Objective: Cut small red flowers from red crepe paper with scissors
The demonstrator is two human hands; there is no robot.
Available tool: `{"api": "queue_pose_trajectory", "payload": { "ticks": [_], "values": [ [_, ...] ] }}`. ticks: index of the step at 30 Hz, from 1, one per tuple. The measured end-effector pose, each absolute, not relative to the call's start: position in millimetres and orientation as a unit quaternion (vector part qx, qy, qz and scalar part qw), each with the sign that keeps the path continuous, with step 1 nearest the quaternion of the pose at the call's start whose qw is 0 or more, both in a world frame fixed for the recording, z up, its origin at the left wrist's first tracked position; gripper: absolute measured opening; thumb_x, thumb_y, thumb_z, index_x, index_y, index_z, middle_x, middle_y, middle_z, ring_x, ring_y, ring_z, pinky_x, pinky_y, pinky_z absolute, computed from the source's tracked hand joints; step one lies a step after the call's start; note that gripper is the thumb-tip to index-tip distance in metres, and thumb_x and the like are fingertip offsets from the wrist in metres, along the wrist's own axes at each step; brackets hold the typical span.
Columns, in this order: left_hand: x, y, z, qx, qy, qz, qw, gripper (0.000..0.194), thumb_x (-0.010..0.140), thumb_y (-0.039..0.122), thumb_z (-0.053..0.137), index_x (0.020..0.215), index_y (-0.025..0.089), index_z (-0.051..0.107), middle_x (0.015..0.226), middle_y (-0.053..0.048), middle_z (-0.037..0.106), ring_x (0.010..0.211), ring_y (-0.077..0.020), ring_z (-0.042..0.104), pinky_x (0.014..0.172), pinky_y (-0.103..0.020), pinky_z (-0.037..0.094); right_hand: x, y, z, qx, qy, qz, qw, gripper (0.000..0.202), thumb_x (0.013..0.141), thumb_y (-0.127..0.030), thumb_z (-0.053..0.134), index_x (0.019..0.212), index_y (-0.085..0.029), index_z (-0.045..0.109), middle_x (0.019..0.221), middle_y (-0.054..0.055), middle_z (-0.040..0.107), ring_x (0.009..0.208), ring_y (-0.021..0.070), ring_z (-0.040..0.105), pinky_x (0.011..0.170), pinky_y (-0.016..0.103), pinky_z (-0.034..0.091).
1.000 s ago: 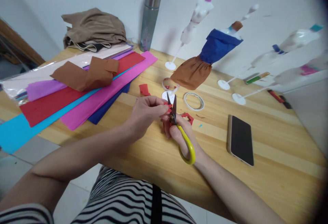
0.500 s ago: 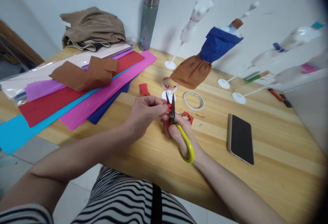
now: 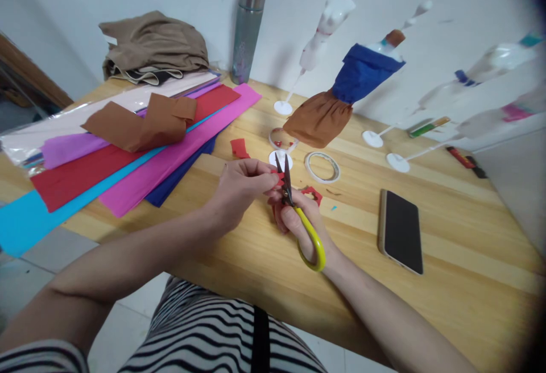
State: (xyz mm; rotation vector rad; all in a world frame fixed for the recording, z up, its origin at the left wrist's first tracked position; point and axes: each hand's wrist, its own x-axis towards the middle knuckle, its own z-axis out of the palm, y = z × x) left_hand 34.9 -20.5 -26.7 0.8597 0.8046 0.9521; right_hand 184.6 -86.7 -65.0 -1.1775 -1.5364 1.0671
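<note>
Left hand [image 3: 236, 197] pinched small red piece [image 3: 280, 179] over bench [image 3: 251, 253]; right hand [image 3: 314, 214] gripped scissors [image 3: 287, 192] by yellow handle [image 3: 314, 239], blades parted, long axis pointing away from body. Red piece lay seemingly at left blade, contact unclear.

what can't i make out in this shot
All in the head view:
- Most of the red piece: hidden by the fingers of the left hand.
- Part of the handles of the scissors: hidden by the right hand.
- Far end of the light-blue sheet: cut off by the left edge.
- Rightmost mannequin: blurred, cut off by the right edge.
- Pattern on the flask: too small and faint.
</note>
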Motion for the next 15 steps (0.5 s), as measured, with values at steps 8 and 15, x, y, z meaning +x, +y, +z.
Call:
{"api": "queue_pose_trajectory", "payload": {
  "ticks": [8,15],
  "values": [
    [33.2,-18.7,-25.3,0.416,0.346,0.426,0.725,0.021,0.064,0.018,0.071,0.048,0.016,0.057,0.054,0.002,0.061,0.051,-0.0076,0.057,0.058,-0.022,0.047,184.6,-86.2,-64.2,-0.468,-0.614,0.444,0.455,0.051,0.094,-0.07,0.052,0.093,-0.02,0.057,0.065,-0.003,0.048,0.057,0.0144,0.043,0.052,0.029,0.035],
    [30.0,-15.9,-24.1,0.431,0.356,0.416,0.717,0.016,0.063,0.015,0.071,0.051,0.016,0.06,0.056,0.001,0.064,0.058,-0.0091,0.06,0.061,-0.022,0.045,186.5,-86.4,-61.6,-0.467,-0.61,0.456,0.449,0.051,0.092,-0.071,0.054,0.092,-0.02,0.058,0.061,-0.004,0.045,0.052,0.0136,0.04,0.049,0.029,0.032]
  ]
}}
